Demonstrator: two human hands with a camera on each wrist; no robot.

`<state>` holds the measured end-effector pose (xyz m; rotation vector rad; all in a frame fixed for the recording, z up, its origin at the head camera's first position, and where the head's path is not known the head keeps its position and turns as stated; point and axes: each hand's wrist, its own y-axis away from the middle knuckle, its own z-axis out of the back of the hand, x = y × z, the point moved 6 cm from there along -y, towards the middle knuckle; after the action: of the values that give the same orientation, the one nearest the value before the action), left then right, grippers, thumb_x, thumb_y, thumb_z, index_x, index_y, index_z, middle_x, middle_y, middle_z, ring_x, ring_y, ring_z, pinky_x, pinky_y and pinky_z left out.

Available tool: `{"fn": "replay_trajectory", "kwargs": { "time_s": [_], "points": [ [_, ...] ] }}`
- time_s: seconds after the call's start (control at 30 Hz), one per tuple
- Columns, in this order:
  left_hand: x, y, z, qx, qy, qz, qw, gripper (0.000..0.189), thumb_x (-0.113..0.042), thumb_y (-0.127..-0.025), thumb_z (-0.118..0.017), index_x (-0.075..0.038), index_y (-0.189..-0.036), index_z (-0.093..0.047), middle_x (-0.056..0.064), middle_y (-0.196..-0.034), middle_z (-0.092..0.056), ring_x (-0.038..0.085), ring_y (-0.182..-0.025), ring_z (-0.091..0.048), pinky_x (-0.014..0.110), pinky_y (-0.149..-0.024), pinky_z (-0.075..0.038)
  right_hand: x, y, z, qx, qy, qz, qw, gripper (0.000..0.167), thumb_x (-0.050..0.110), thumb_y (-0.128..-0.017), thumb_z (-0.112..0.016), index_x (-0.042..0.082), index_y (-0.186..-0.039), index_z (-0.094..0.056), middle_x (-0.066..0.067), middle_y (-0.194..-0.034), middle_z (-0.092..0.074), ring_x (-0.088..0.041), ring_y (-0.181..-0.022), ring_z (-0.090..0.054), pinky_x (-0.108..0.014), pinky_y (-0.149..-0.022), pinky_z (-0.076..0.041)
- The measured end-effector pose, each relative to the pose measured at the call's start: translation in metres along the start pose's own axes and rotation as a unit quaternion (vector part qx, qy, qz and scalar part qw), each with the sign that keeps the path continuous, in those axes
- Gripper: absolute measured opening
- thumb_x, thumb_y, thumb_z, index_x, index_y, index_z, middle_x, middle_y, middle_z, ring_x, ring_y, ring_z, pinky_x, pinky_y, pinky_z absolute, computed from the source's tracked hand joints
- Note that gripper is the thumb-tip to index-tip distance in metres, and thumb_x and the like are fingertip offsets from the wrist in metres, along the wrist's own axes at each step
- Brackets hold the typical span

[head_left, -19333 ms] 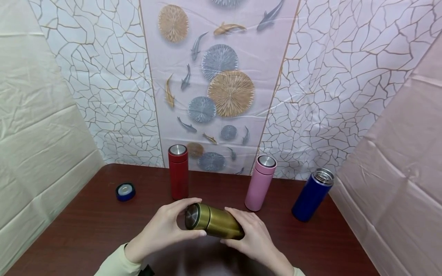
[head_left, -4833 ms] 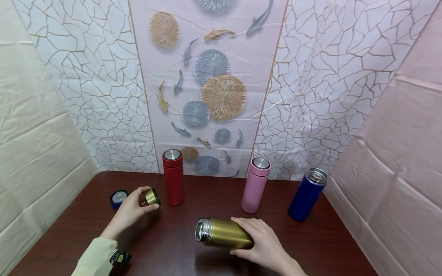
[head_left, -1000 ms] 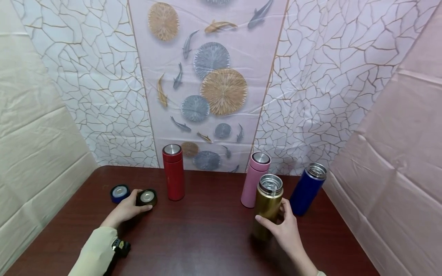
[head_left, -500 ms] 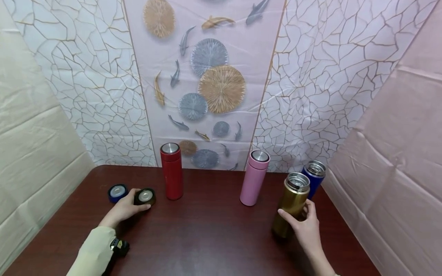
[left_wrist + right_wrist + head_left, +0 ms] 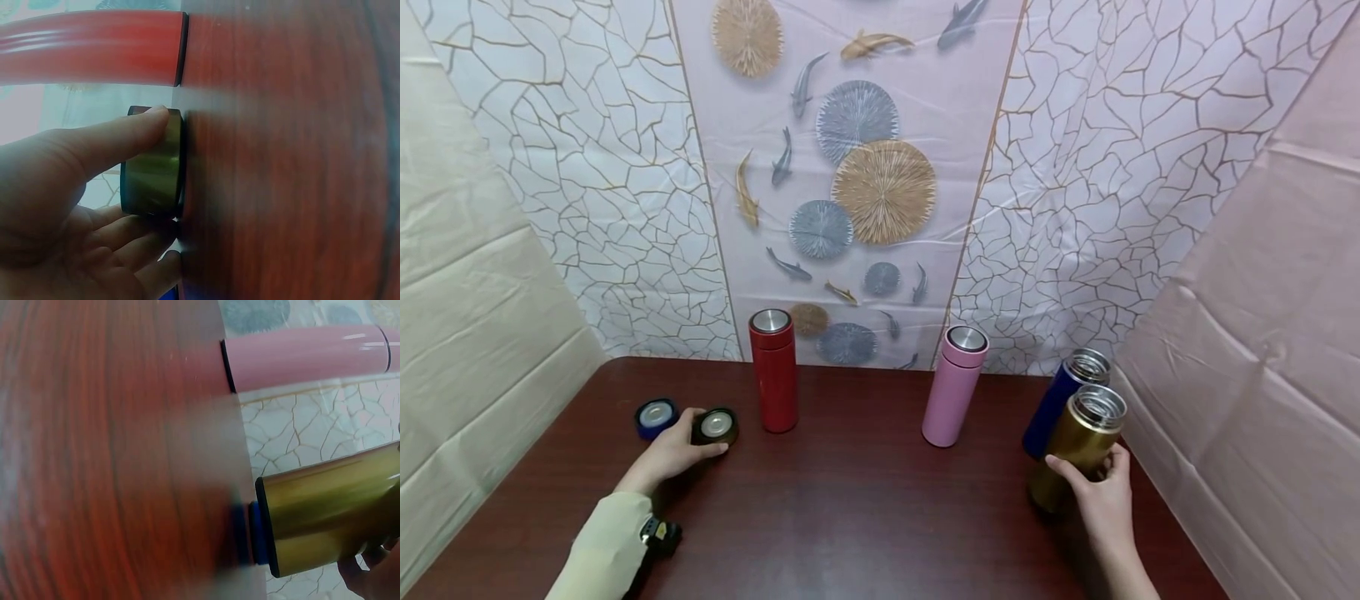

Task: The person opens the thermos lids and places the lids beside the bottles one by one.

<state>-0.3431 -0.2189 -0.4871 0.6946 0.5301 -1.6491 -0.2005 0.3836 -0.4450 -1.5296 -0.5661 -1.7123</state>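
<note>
At the left, my left hand (image 5: pixel 672 457) holds a gold thermos lid (image 5: pixel 718 427) between thumb and fingers, its inner side facing up. The left wrist view shows the lid (image 5: pixel 152 181) right at the tabletop. My right hand (image 5: pixel 1103 492) grips a gold thermos (image 5: pixel 1071 454) around its body, upright with a slight tilt and its steel mouth uncovered. In the right wrist view the base of the gold thermos (image 5: pixel 331 515) hangs just above the table. A blue thermos (image 5: pixel 1047 412), also without its lid, stands behind it, partly hidden. Beside my left hand lies a blue lid (image 5: pixel 655 418).
A red thermos (image 5: pixel 776 383) with its lid on stands near the back, right of the lids. A pink one (image 5: pixel 953 396), also closed, stands right of centre. Patterned cloth (image 5: pixel 865 275) hangs behind the dark wooden table (image 5: pixel 865 492), with plain cloth at both sides.
Over the last second my right hand has carried the gold thermos rightward, from before the pink thermos to before the blue one. My left hand has stayed on the lid, set down since 4.8 s ago.
</note>
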Motion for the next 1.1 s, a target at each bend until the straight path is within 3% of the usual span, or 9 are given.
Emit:
{"fn": "replay_trajectory", "kwargs": {
  "time_s": [0.33,0.57,1.1],
  "points": [
    [-0.004,-0.002,0.001,0.004,0.006,0.003,1.0,0.083,-0.037,-0.089,-0.077,0.008,-0.143,-0.032,0.038,-0.141,-0.044,0.052,-0.13,-0.043,0.064,-0.104,-0.037,-0.008,-0.011,0.01,-0.009,-0.055,-0.013,0.9983,0.062,0.004,-0.082,-0.082,0.031,-0.12,-0.042,0.005,-0.114,-0.053,-0.006,-0.1,-0.051,-0.015,-0.082,-0.039],
    [0.002,0.0,-0.001,0.004,-0.005,0.006,1.0,0.084,-0.037,-0.088,-0.078,0.009,-0.142,-0.033,0.038,-0.139,-0.045,0.051,-0.128,-0.046,0.064,-0.101,-0.04,-0.016,-0.012,0.015,-0.012,-0.05,-0.031,0.9982,0.06,0.005,-0.083,-0.081,0.032,-0.119,-0.041,0.006,-0.114,-0.053,-0.005,-0.098,-0.051,-0.015,-0.083,-0.038],
    [0.002,0.0,0.001,-0.006,0.005,0.012,0.9999,0.08,-0.034,-0.089,-0.078,0.007,-0.142,-0.033,0.037,-0.139,-0.047,0.051,-0.129,-0.045,0.064,-0.103,-0.038,-0.022,-0.014,0.01,-0.028,-0.084,-0.012,0.996,0.062,0.003,-0.083,-0.079,0.032,-0.121,-0.04,0.005,-0.116,-0.049,-0.006,-0.102,-0.048,-0.015,-0.083,-0.036]
  ]
}}
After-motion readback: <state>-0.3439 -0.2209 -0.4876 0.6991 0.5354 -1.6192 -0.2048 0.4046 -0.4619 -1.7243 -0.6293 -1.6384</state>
